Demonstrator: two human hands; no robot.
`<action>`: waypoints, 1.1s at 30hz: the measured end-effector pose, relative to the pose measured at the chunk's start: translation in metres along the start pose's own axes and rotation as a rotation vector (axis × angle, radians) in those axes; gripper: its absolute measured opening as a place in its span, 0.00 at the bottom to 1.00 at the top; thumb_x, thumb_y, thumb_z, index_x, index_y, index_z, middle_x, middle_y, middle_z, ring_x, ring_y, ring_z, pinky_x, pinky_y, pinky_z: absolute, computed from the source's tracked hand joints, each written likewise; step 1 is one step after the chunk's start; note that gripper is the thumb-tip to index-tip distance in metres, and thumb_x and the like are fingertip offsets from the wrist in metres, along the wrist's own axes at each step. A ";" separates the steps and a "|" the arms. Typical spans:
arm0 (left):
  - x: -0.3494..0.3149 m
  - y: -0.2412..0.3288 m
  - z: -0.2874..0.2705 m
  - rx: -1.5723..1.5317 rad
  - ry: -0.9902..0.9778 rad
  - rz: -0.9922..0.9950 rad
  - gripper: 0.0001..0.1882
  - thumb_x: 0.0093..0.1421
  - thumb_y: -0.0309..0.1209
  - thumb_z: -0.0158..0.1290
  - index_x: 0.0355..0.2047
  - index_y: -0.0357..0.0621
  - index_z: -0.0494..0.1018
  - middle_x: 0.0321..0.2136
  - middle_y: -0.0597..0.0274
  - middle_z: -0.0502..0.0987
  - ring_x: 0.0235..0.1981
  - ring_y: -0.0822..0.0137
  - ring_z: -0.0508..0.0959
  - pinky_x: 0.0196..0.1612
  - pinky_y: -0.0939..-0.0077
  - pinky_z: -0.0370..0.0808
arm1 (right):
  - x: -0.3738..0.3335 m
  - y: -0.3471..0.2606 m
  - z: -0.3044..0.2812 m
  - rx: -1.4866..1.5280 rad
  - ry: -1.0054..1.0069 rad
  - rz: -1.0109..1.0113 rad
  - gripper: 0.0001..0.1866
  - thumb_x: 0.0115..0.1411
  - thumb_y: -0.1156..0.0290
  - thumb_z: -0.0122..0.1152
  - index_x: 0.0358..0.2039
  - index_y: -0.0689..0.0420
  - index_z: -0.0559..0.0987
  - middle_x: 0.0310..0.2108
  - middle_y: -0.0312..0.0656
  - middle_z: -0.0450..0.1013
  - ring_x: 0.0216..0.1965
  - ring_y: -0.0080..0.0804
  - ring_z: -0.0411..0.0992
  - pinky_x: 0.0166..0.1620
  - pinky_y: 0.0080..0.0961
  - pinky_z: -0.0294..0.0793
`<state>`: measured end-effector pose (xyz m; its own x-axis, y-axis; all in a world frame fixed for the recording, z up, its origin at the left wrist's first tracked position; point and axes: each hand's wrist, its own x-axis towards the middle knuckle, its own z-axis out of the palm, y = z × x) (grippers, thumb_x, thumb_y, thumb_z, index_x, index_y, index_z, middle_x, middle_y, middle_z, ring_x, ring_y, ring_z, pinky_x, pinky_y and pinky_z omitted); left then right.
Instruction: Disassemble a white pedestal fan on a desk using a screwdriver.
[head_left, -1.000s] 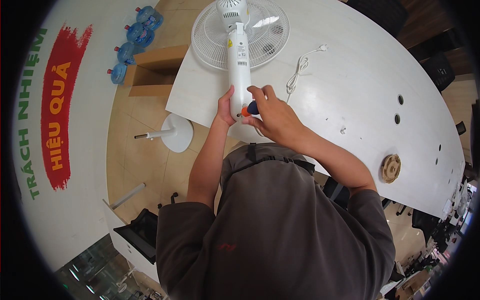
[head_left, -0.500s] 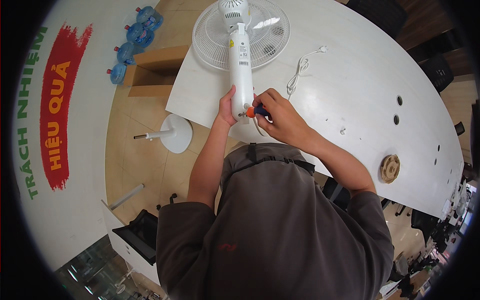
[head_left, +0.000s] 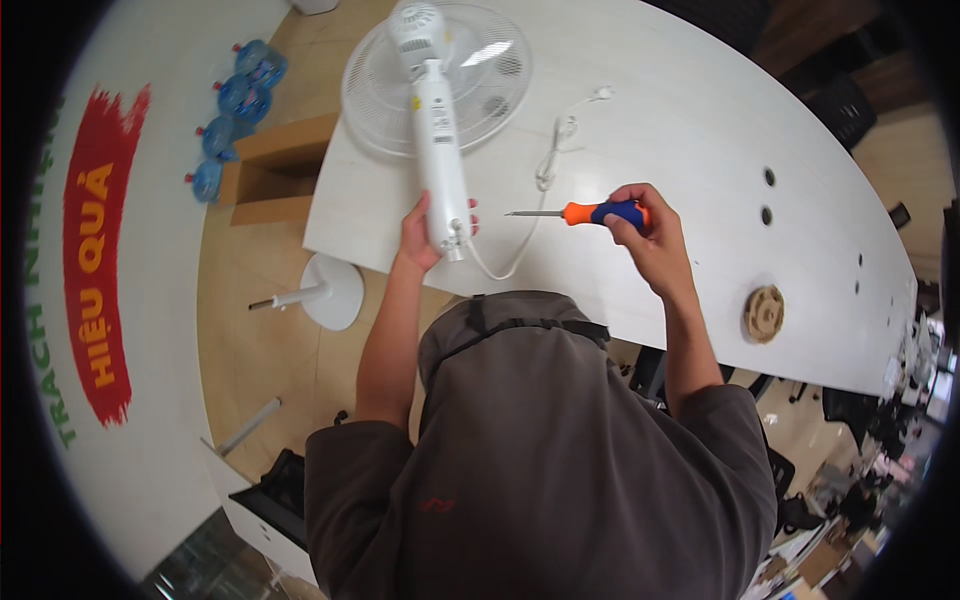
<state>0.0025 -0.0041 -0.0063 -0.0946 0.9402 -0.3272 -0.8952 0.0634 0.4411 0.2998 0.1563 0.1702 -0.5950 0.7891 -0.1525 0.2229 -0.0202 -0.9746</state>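
A white electric fan (head_left: 437, 150) lies on the white table, its round mesh guard at the far end and its long body pointing toward me. My left hand (head_left: 420, 235) is wrapped around the lower end of that body, fingertips showing on its right side. In my right hand (head_left: 650, 235) is a screwdriver (head_left: 590, 213) with an orange and blue handle. Its metal shaft points left toward the fan, with a gap between tip and fan body. From the fan's lower end a white power cord (head_left: 522, 262) curves across the table to a bundled part and a plug.
A round brown moulded piece (head_left: 763, 313) sits on the table (head_left: 660, 110) at right. Below the table's left edge, a white fan stand (head_left: 333, 292) rests on the floor. Farther off are an open cardboard box (head_left: 275, 210) and several blue water bottles (head_left: 243, 98).
The screwdriver has come away from the fan's lower end and moved right in my right hand. My left hand still grips the fan body, which is slightly tilted now. The view has shifted.
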 end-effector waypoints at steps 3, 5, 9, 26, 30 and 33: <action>-0.006 0.000 -0.003 0.041 0.020 0.025 0.40 0.63 0.55 0.45 0.60 0.31 0.57 0.50 0.38 0.70 0.45 0.46 0.76 0.51 0.51 0.74 | -0.010 0.061 -0.038 0.150 0.172 0.104 0.12 0.56 0.76 0.61 0.41 0.62 0.73 0.27 0.35 0.69 0.25 0.17 0.65 0.29 0.16 0.65; -0.009 0.001 -0.007 0.053 -0.003 0.001 0.41 0.63 0.57 0.46 0.61 0.32 0.57 0.48 0.40 0.71 0.44 0.48 0.76 0.51 0.54 0.74 | -0.017 0.102 -0.051 0.181 0.267 0.152 0.12 0.56 0.77 0.61 0.40 0.62 0.73 0.25 0.35 0.69 0.23 0.18 0.65 0.28 0.16 0.64; -0.007 0.002 0.010 0.091 0.050 0.012 0.41 0.63 0.58 0.44 0.60 0.31 0.58 0.43 0.44 0.72 0.41 0.52 0.77 0.47 0.57 0.75 | -0.033 0.169 -0.072 0.257 0.415 0.287 0.12 0.56 0.75 0.61 0.41 0.62 0.73 0.25 0.35 0.69 0.23 0.18 0.66 0.27 0.17 0.66; -0.007 0.002 0.020 0.124 0.110 0.044 0.40 0.63 0.57 0.44 0.57 0.28 0.60 0.41 0.45 0.73 0.38 0.53 0.76 0.43 0.59 0.75 | -0.068 0.182 -0.110 0.163 0.694 0.230 0.13 0.56 0.74 0.61 0.41 0.64 0.73 0.25 0.36 0.69 0.22 0.18 0.66 0.25 0.17 0.65; -0.007 0.002 0.022 0.082 0.136 0.039 0.39 0.63 0.56 0.44 0.56 0.29 0.61 0.40 0.44 0.73 0.37 0.52 0.76 0.42 0.58 0.76 | -0.064 0.198 -0.120 0.228 0.748 0.275 0.14 0.56 0.74 0.61 0.41 0.64 0.73 0.25 0.37 0.69 0.21 0.20 0.66 0.25 0.18 0.65; -0.006 0.003 0.023 0.096 0.114 0.034 0.39 0.63 0.56 0.45 0.56 0.29 0.61 0.40 0.44 0.73 0.37 0.52 0.76 0.43 0.59 0.75 | -0.064 0.224 -0.122 0.017 0.802 0.327 0.14 0.54 0.72 0.62 0.39 0.64 0.74 0.25 0.38 0.71 0.23 0.21 0.67 0.28 0.19 0.68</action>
<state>0.0101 -0.0016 0.0164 -0.1780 0.8988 -0.4006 -0.8455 0.0686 0.5295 0.4816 0.1760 -0.0190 0.2228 0.9368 -0.2698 0.2727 -0.3256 -0.9053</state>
